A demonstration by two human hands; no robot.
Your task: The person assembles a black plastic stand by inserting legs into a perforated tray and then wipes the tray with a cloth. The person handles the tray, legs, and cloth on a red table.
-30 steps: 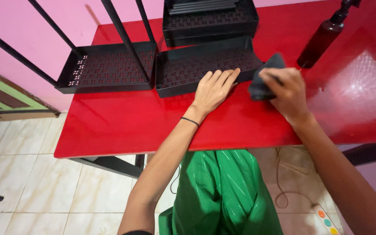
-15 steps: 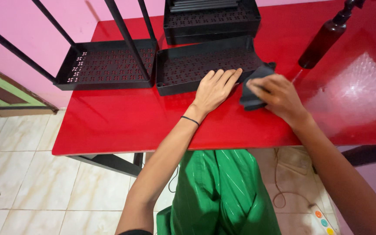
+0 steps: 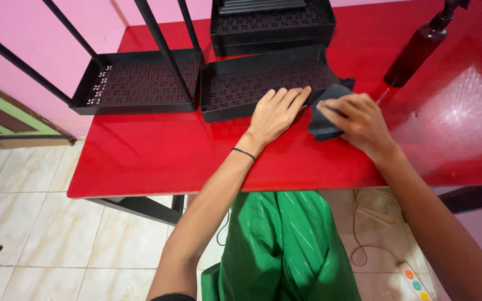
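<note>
My left hand (image 3: 275, 113) lies flat, fingers together, on the front edge of a black perforated tray (image 3: 241, 83) on the red table (image 3: 157, 153). My right hand (image 3: 355, 120) presses a dark cloth (image 3: 326, 108) against the table, right at the tray's right front corner. The cloth is bunched under my fingers and partly hidden by them. A thin black band sits on my left wrist.
A second black perforated tray (image 3: 135, 83) lies to the left, with black metal rods (image 3: 163, 44) slanting over it. Further trays (image 3: 271, 22) are stacked at the back. A dark spray bottle (image 3: 419, 47) stands at the right. A power strip (image 3: 414, 278) lies on the tiled floor.
My right hand has slid the cloth down and left along the tray's right corner, onto the table. My left hand has stayed pressed on the tray.
</note>
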